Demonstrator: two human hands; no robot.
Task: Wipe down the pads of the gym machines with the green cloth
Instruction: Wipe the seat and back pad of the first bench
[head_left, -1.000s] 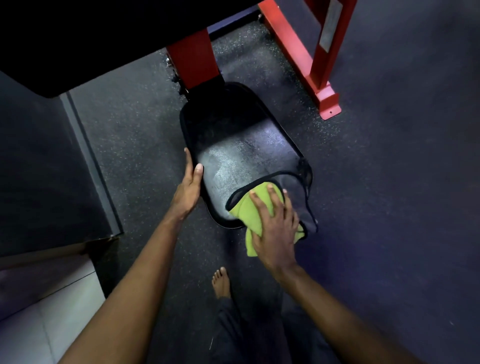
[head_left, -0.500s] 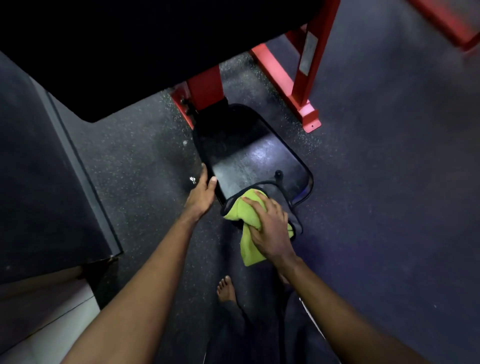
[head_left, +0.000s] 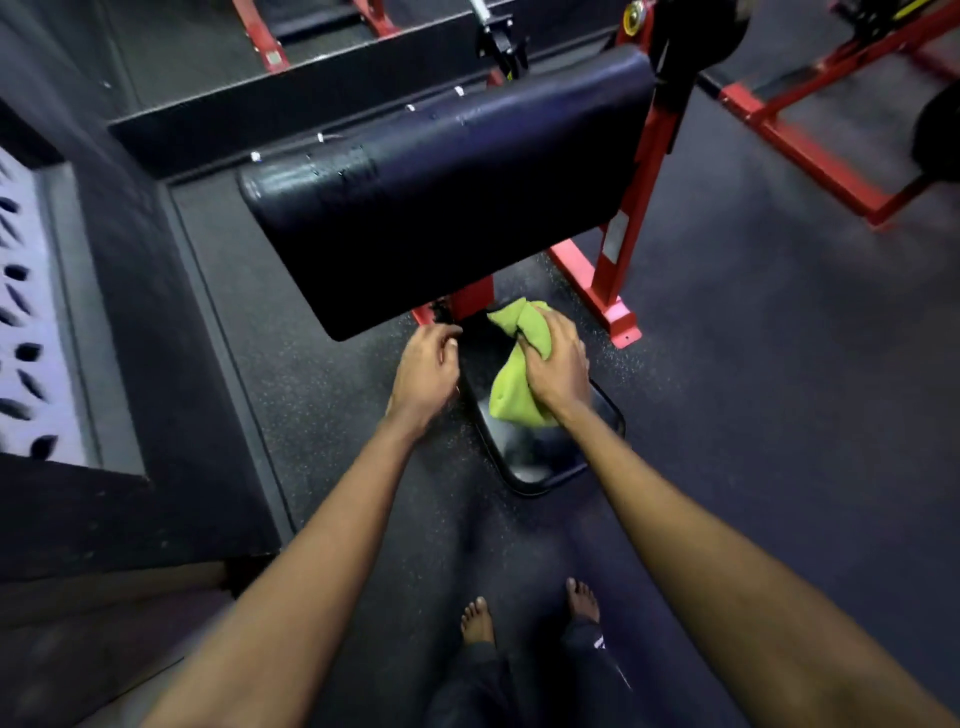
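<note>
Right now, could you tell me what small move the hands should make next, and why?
Probably lift the green cloth, bunched in the right hand, up onto the big black pad and start wiping it. The cloth sits above the seat close below that pad, and the left hand is free.

Both arms extend forward and downward, forearms bare. The right hand (head_left: 556, 366) is palm down, fingers curled closed around the green cloth (head_left: 511, 384), which bunches out beyond the fingertips and below the palm. The left hand (head_left: 423, 371) is empty, fingers loosely curled, beside it.
</note>
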